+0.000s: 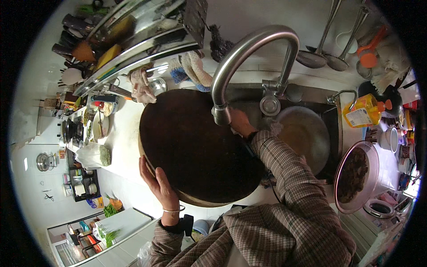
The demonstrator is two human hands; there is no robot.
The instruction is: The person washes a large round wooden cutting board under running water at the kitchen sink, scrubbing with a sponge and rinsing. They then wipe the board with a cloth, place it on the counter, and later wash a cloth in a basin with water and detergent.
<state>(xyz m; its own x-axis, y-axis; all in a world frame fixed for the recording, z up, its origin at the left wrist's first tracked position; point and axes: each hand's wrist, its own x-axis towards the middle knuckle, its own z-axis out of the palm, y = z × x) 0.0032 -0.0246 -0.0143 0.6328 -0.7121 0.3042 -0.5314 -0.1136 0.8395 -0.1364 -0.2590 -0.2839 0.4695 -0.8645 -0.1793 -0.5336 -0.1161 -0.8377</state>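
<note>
A large, round, dark-faced wooden chopping board (200, 143) with a paler rim lies tilted over the left part of the sink (313, 89). My left hand (162, 188) grips its near left rim, thumb over the face and fingers along the side. My right hand (243, 122) is at the board's far right edge, below the spout of a steel gooseneck faucet (257, 38). The spout partly hides those fingers, and whether they hold something cannot be told. Right of my forearm, a large round basin (297, 116) with cloudy brownish water sits in the sink.
A pink-rimmed bowl of dark food (353, 170) stands to the right, near a yellow dish soap bottle (360, 115). Ladles (312, 58) hang on the wall. A metal rack (143, 50) holds utensils at upper left. A plastic bag (88, 155) rests on the left counter.
</note>
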